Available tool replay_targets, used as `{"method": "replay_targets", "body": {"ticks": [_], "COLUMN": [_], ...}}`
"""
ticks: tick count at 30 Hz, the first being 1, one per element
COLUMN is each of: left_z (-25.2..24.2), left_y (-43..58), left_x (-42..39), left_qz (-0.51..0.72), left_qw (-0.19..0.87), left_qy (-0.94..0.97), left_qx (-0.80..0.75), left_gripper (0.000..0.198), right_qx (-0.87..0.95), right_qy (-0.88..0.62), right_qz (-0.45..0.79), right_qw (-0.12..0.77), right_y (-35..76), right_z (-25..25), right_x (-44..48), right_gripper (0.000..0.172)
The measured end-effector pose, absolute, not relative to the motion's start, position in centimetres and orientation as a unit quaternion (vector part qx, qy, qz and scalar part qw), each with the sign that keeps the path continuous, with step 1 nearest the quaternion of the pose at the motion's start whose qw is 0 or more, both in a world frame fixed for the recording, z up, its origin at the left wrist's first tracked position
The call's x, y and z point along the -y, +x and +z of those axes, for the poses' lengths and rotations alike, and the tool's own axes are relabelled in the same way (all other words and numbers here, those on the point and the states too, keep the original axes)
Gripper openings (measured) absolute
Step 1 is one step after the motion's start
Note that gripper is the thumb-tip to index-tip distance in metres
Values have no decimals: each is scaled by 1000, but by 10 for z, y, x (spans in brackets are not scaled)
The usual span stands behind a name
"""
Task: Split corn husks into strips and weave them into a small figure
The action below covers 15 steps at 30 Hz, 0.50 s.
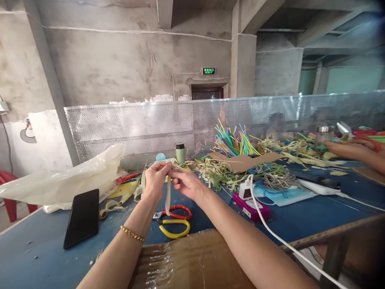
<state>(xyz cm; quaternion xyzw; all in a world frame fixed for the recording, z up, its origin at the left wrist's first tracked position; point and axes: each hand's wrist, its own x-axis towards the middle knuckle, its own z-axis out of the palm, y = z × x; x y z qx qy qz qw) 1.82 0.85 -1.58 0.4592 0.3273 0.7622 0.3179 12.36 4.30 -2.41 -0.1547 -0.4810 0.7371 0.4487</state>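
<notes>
Both my hands meet above the blue table, working on a pale, flat strip (168,196) that looks like fabric or husk and hangs down between them. The fingers of my left hand (156,178) pinch its upper end. My right hand (186,181) also pinches the strip, right beside the left fingertips, with the other fingers curled. Just what lies between the fingertips is too small to make out. Below my hands lies a pair of scissors (176,222) with one red and one yellow handle. A cardboard piece (192,261) lies under my forearms.
A black phone (82,218) and a plastic bag (66,176) lie left. Behind stand a green bottle (181,153) and colourful sticks (234,140) among loose strips. A purple power strip (251,206) with a white cable sits right. Another person's hand (345,150) works far right.
</notes>
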Motion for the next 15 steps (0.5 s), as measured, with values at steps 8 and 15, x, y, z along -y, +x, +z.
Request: {"method": "replay_targets", "body": {"ticks": [8, 15], "left_z": [-15, -11], "left_y": [19, 18], "left_x": [-7, -4], "left_qz": [754, 754], "left_qw": [334, 344], "left_qy": [464, 457], "left_qx": [-322, -322], "left_gripper": [23, 24], "right_qx": [467, 464], "right_qy": [-159, -160], "right_qz": [750, 753], "right_qw": [440, 438], "right_y": [125, 124], "right_z": [-18, -19], "right_x": [-39, -40], "right_gripper": [24, 21]}}
